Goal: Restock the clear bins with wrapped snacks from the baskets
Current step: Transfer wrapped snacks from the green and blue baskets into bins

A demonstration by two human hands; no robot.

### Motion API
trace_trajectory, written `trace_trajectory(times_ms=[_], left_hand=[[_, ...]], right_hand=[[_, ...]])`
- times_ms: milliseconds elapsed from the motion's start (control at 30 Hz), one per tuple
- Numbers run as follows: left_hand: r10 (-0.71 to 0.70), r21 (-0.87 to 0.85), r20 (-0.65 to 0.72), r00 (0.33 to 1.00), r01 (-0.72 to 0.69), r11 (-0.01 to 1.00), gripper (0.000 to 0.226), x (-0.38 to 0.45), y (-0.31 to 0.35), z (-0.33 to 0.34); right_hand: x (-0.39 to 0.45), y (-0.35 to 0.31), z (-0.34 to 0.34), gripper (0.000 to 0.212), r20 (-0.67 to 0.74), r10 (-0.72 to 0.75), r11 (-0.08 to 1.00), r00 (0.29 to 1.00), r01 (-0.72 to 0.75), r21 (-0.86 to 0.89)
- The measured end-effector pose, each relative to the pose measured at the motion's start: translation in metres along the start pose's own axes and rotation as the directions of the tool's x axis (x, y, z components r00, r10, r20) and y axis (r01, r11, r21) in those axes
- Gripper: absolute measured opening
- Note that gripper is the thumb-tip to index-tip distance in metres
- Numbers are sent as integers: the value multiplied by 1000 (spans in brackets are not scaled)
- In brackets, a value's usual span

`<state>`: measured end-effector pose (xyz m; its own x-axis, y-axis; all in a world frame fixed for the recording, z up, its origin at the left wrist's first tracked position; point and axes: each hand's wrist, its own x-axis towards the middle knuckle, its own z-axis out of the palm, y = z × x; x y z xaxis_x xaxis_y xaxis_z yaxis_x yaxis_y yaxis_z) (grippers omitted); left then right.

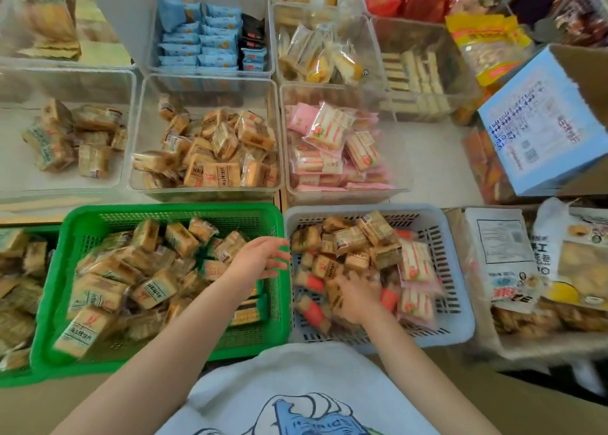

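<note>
Shelving crowded with clear bins fills the upper half of the frame, and two baskets sit below it at the near edge. Biggest first: the green basket (98,220) at lower left is heaped with tan wrapped snacks, and the grey basket (457,270) at lower centre-right holds a mix of tan, pink and orange packs. Right above them, the middle clear bin (144,132) is roughly half full of matching tan packs, and the pink bin (399,158) beside it carries pink ones.

Now the hands. The right hand (357,298) is down in the grey basket, fingers spread and dug in among the tan packs (355,240); it's blurred, so I can't tell whether it has closed on one. The left hand (260,260) hovers over the seam between the two baskets, fingers loose and splayed, holding nothing.

Here's what matters: the tan packs lie just ahead of the right hand's fingertips, towards the top of the frame, jumbled with no common long axis. The matching bin is up and to the left of that hand, so my read is a lift, then a carry up-left across the basket rim.
</note>
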<state>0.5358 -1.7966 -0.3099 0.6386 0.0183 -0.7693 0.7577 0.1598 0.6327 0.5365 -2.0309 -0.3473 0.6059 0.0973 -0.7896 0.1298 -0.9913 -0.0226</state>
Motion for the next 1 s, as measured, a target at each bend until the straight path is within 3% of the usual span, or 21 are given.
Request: trace_trajectory(times_ms=[100, 133, 233, 300, 400, 500, 600, 667, 800, 867, 1000], left_hand=[[0, -46, -80, 997, -4, 999, 18, -7, -1, 7], [-8, -55, -106, 994, 2, 999, 17, -9, -4, 11], [-49, -33, -148, 988, 45, 998, 18, -16, -15, 28], [-76, -1, -155, 985, 77, 997, 20, -20, -23, 44], [-65, 75, -111, 992, 73, 994, 25, -22, -30, 75], [9, 225, -61, 998, 5, 974, 34, -23, -33, 101], [35, 174, 2, 999, -35, 984, 38, -27, -30, 114], [35, 101, 76, 996, -43, 994, 32, -33, -27, 114], [73, 57, 157, 985, -82, 995, 32, -47, -21, 96], [90, 28, 56, 994, -92, 995, 30, -53, -14, 81], [27, -200, -236, 971, -75, 977, 28, -57, 1, 27]], right_hand=[[4, 12, 7, 73, -195, -51, 998, 979, 57, 27], [6, 17, 6, 64, -223, -78, 995, 972, 91, 48], [9, 34, -3, 18, -151, -111, 944, 982, 151, 294], [6, 44, -9, 6, -92, -108, 877, 990, 139, 460], [0, 62, -25, 14, -113, -127, 784, 985, 169, 597], [-7, 76, -43, 22, -122, -187, 590, 975, 211, 780], [-18, 82, -63, 33, -170, -251, 366, 953, 256, 895], [-25, 79, -77, 32, -220, -277, 284, 935, 299, 911], [-31, 52, -97, 25, -292, -277, 320, 916, 374, 871], [-29, 30, -104, 18, -326, -241, 387, 914, 398, 832], [-26, -21, -119, 16, -348, -201, 454, 916, 402, 796]])
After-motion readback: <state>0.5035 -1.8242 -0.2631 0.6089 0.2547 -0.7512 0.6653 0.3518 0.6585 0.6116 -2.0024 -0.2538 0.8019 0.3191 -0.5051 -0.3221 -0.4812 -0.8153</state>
